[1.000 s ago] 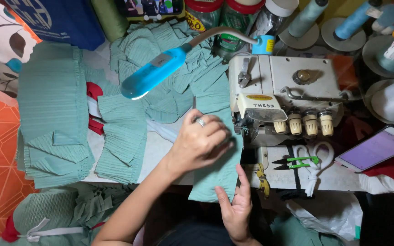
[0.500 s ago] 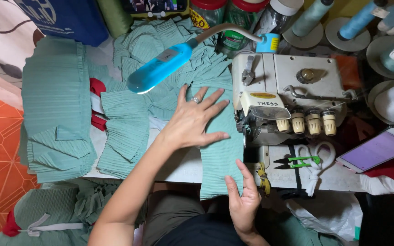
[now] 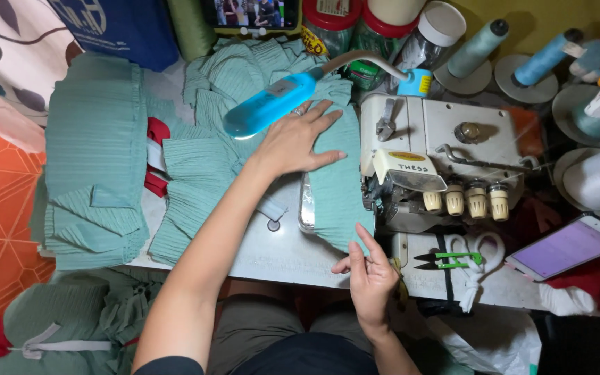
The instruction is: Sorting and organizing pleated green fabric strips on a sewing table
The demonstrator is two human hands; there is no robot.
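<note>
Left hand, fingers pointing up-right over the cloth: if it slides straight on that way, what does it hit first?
Likely the sewing machine. The left hand lies flat on the green cloth, fingers aimed at the machine's upper left corner. The blue lamp hangs just above the fingertips; depth is unclear, so it may brush that first.

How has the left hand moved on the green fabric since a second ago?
Yes. The left hand slid away from the person, up along the green fabric beside the sewing machine.

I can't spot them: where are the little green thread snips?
The green thread snips lie on the table's right side, below the sewing machine, between the right hand and a phone.
</note>
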